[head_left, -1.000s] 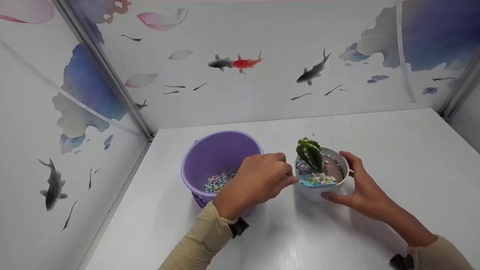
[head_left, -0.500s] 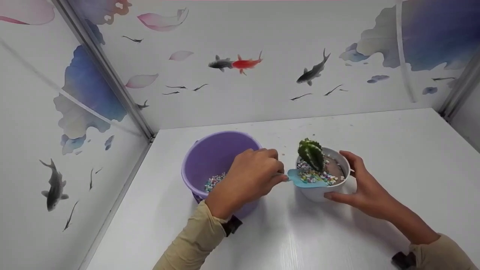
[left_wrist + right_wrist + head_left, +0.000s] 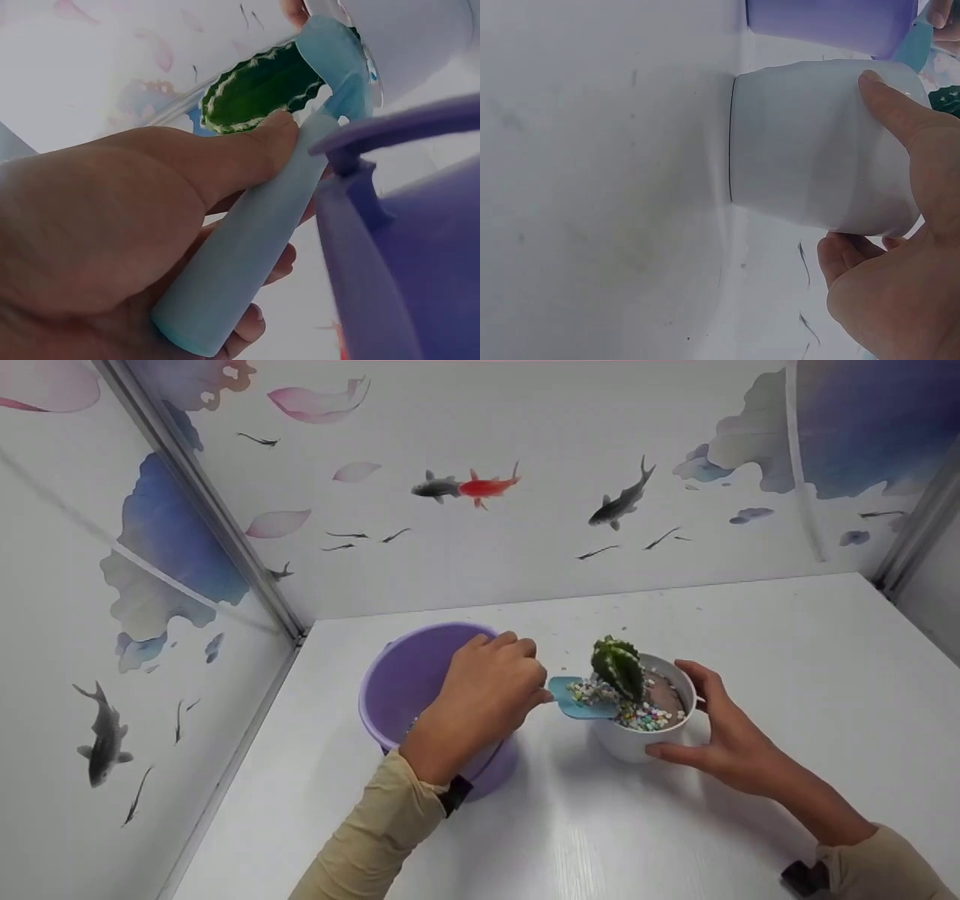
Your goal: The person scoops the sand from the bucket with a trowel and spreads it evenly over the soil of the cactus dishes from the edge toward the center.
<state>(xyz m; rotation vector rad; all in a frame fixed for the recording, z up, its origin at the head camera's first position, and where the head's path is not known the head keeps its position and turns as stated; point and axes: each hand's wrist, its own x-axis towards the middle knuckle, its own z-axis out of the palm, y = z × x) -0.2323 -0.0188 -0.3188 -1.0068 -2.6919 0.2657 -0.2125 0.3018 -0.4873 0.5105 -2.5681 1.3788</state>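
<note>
In the head view a white pot [image 3: 630,746] holds a green cactus [image 3: 618,664], brown soil and colored pebbles [image 3: 643,717]. My right hand [image 3: 731,735] grips the pot from its right side, thumb in front; the right wrist view shows the thumb along the pot's wall [image 3: 802,142]. My left hand [image 3: 480,697] holds a small blue shovel [image 3: 574,706] by its handle [image 3: 240,240]. Pebbles lie on the shovel's blade, which is over the pot's left rim beside the cactus.
A purple bucket [image 3: 375,697] stands left of the pot, partly behind my left hand, which hides most of its contents. White panels printed with fish and petals stand behind and on the left of the white table [image 3: 600,840]. Small crumbs [image 3: 625,628] lie behind the pot.
My left hand has drawn the shovel leftward, from over the soil to the pot's left rim. More pebbles lie loose on the soil in front of the cactus. The right hand keeps its grip.
</note>
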